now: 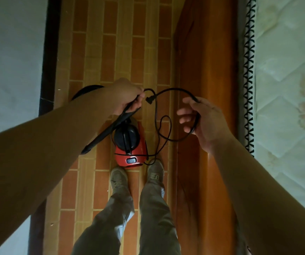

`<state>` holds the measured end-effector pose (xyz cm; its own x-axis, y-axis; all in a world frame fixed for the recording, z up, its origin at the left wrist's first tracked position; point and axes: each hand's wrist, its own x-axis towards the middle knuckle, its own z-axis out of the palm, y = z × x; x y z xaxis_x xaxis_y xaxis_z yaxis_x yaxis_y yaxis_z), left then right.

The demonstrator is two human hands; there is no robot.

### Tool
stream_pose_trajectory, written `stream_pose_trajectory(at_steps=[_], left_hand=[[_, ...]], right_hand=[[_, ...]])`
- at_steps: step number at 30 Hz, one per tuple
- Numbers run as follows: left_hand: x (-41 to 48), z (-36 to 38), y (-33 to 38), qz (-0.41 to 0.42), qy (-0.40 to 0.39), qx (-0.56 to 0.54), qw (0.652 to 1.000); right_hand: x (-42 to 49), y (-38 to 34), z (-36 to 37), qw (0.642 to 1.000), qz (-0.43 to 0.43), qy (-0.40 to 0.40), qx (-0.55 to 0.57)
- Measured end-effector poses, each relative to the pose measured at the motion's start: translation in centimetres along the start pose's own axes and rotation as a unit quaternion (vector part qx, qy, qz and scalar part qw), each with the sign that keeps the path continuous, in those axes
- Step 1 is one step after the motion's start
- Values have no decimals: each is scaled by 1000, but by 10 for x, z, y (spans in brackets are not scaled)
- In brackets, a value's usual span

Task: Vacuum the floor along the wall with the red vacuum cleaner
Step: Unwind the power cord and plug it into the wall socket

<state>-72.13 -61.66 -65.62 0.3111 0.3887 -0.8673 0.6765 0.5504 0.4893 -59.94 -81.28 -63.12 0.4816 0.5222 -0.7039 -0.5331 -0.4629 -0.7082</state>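
Left hand (pixel 127 96) grips black wand (pixel 106 131) and cord end; right hand (pixel 201 120) curls round black cord (pixel 175 88) loop, above red vacuum cleaner (pixel 120 159) on floor (pixel 96 52).

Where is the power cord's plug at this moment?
In the head view, near centre frame, the plug dangles just right of the left hand, above the red vacuum cleaner standing on the floor.

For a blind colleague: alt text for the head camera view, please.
A person's left hand grips a black wand and a black power cord near its plug, while the right hand holds a loop of that cord, above a red vacuum cleaner on the tiled floor. A white wall runs left, a wooden bed frame right.
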Motion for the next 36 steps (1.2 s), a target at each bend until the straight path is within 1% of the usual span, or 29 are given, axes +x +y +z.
stream_pose_trajectory(at_steps=[3,10,12,16,19,21,27,30,34,36], left_hand=[[-1,-6,1,-5,18,-1,1000],[3,-4,-7,-7,6,-36,999],[10,-6,-12,-11,28,-47,998],[23,-12,-20,-40,74,-116,990],[31,-15,-27,-49,66,-161,983],[37,-14,-30,-51,64,-154,985],[48,13,-23,-19,13,-125,992],[52,30,-18,-14,-19,-131,991],[56,48,-17,-14,-33,-121,992],[53,53,-15,-21,-53,-114,992]], right_hand=[[-7,-3,2,1000,-3,-6,-2],[-12,5,15,1000,9,-13,-4],[-11,7,16,1000,5,-18,-8],[-18,3,12,1000,-16,-23,-6],[-24,-6,7,999,-33,-23,6],[-26,-15,3,998,-52,-26,6],[-20,-41,0,994,-99,-36,-9],[-17,-49,0,993,-108,-36,-16],[-18,-57,0,993,-113,-37,-19],[-22,-62,-1,993,-112,-34,-14]])
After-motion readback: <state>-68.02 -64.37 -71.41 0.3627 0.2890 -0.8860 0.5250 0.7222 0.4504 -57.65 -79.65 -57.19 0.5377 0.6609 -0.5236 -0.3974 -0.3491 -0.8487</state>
